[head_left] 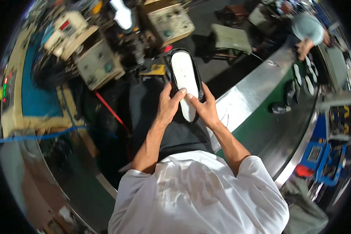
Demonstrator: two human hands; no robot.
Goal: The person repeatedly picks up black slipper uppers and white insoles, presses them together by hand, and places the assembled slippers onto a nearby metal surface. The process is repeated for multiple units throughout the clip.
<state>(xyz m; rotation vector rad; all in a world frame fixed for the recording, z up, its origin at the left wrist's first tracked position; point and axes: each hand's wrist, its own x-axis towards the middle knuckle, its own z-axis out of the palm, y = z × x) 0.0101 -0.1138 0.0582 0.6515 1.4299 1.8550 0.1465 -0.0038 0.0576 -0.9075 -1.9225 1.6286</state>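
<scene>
Between my hands is a black shoe upper (200, 84) with its bottom turned up, showing a long white insole (184, 69). Its wider end points away from me and the narrower end lies toward my lap. My left hand (170, 104) grips the left side, thumb pressed on the white face. On the right side my right hand (206, 108) holds it the same way, its thumb close to the other one. The fingers underneath are mostly hidden. Dark trousers (152, 113) are below the shoe.
A green conveyor belt (257, 140) with a metal edge (241, 97) runs along my right, carrying black shoes (280, 108) and white insoles (309, 85). A co-worker (307, 31) reaches over its far end. Machine control boxes (99, 64) and a padded stool (231, 38) stand ahead.
</scene>
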